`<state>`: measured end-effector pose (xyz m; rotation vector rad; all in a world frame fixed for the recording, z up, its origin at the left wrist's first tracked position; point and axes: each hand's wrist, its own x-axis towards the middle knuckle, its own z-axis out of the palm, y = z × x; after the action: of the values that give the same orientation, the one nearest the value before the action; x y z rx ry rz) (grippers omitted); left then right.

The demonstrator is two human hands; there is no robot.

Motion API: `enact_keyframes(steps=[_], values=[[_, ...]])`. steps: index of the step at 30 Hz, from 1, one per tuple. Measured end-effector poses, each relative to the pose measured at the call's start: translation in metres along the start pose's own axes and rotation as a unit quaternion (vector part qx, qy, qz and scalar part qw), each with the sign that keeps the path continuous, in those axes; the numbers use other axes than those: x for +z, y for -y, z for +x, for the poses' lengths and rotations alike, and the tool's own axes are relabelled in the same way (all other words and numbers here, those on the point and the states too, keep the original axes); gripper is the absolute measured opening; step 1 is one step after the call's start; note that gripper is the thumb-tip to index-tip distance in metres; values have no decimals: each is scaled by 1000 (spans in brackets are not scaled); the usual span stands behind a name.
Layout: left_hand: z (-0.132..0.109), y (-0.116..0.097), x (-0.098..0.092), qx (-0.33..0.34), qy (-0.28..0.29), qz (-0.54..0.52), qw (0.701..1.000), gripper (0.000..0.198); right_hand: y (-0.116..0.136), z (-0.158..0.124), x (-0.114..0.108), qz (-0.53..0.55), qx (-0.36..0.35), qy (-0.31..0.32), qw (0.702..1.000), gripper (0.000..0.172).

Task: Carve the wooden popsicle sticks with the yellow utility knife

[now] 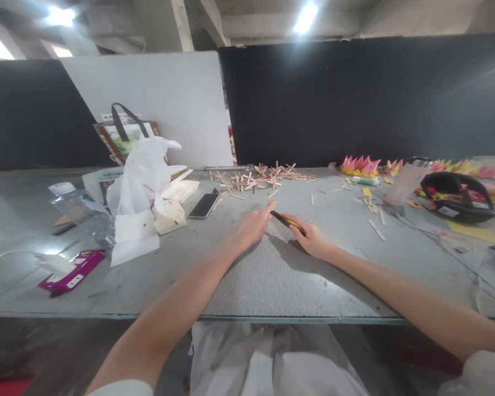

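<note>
My right hand [312, 240] is closed around a slim black-and-yellow utility knife [287, 220], held low over the grey table and slanting toward the left. At the knife's front end my left hand [256, 224] is closed, with the thumb side uppermost. Whatever its fingers pinch is too small and blurred to name. Beyond both hands lies a loose heap of thin wooden sticks [253, 180]. One single stick [312, 199] rests apart from the heap, behind my right hand.
Left of my hands are a phone [204, 205], a white plastic bag [138, 176], a clear bottle [82, 212] and a purple power strip [72, 272]. On the right stand a pink tumbler [406, 184], a black headband-shaped object [457, 199] and pink paper flowers [359, 165].
</note>
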<state>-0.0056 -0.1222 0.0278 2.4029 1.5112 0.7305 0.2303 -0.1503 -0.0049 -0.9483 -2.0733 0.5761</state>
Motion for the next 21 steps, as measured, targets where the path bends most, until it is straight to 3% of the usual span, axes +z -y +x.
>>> enact_keyframes(steps=[11,21], values=[[2,-5,8,-56,-26,-162,985,53,2,0,-1,-9,3,2,1000,50],[4,-6,5,-72,-50,-138,986,24,0,1,-1,-9,-12,-3,1000,51]])
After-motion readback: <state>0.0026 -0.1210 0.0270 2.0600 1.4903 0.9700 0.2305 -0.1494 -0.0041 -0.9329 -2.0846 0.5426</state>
